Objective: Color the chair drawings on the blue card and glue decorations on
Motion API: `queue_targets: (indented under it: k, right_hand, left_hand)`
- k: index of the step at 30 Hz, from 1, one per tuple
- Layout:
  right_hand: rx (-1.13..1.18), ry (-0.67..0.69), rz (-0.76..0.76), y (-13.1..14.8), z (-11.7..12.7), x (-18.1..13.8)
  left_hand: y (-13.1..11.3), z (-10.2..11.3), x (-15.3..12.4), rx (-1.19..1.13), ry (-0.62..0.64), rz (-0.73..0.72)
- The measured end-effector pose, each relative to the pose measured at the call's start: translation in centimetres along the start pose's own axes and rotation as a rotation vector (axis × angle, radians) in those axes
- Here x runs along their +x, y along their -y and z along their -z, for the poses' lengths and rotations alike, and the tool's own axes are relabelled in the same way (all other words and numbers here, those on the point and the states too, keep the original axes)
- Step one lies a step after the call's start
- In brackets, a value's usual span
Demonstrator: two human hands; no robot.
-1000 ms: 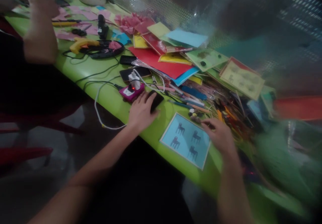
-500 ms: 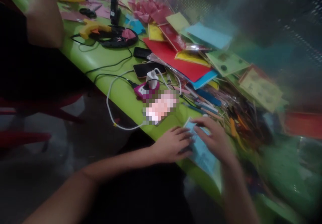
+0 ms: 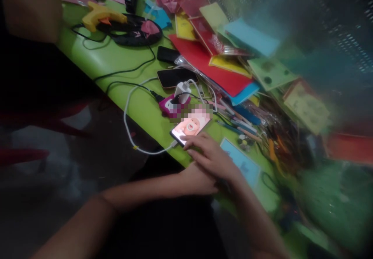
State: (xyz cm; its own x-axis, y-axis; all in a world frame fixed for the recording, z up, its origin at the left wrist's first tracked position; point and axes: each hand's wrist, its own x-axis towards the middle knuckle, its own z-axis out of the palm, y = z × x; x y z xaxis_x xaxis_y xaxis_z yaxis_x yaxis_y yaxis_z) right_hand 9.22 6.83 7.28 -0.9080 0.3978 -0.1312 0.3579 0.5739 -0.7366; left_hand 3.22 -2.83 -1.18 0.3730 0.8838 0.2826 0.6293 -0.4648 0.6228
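Note:
My right hand (image 3: pixel 212 154) reaches across with its fingers stretched out, the fingertips at the lower end of a smartphone (image 3: pixel 190 127) whose screen is lit. Part of that screen is blurred out. A white charging cable (image 3: pixel 126 113) runs into the phone's near end. Below the right hand lies my left hand (image 3: pixel 199 181), crossed over by it; the left fingers are mostly hidden. Just right of my hands, a light blue card (image 3: pixel 243 164) with darker marks rests flat on the green table (image 3: pixel 140 115).
A purple power adapter (image 3: pixel 166 105) with a white plug (image 3: pixel 183 92) sits behind the phone, near a dark phone (image 3: pixel 176 78). Farther off are a yellow glue gun (image 3: pixel 101 16), coloured papers (image 3: pixel 210 65) and pens (image 3: pixel 244 129). Another person's arm (image 3: pixel 32 10) is at upper left.
My right hand has moved left from the blue card to the lit phone, passing over my left hand. The left hand has come off the card, which now lies uncovered.

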Motion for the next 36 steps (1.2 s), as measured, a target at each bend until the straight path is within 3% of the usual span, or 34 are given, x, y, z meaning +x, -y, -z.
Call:
queue_targets:
  k: [3,7,13,21,25,30,36]
  right_hand:
    - [-0.073,-0.072,-0.052,-1.1,0.0,0.2]
    - [-0.344,-0.452,-0.221,-3.3,1.3,-1.2]
    - [-0.32,-0.66,-0.294,-4.4,3.2,-7.1]
    - [-0.29,-0.992,-0.428,-5.8,2.2,-15.1]
    - [-0.256,-1.071,-0.51,-6.4,1.7,-17.3]
    - [-0.296,-1.076,-0.526,-6.6,1.5,-17.9]
    - [-0.287,-1.179,-0.561,-7.3,0.9,-19.4]
  left_hand:
    - [0.1,0.4,0.4,-0.004,0.017,-0.033]
    - [0.6,1.0,1.1,-0.013,0.054,-0.107]
    - [0.8,0.8,1.1,0.023,0.057,-0.128]
    - [0.8,1.0,1.1,0.003,0.073,-0.122]
    - [0.6,1.1,1.1,0.006,0.065,-0.117]
    - [0.6,1.1,1.0,-0.013,0.07,-0.096]
    - [0.8,0.9,1.1,-0.045,0.123,-0.069]
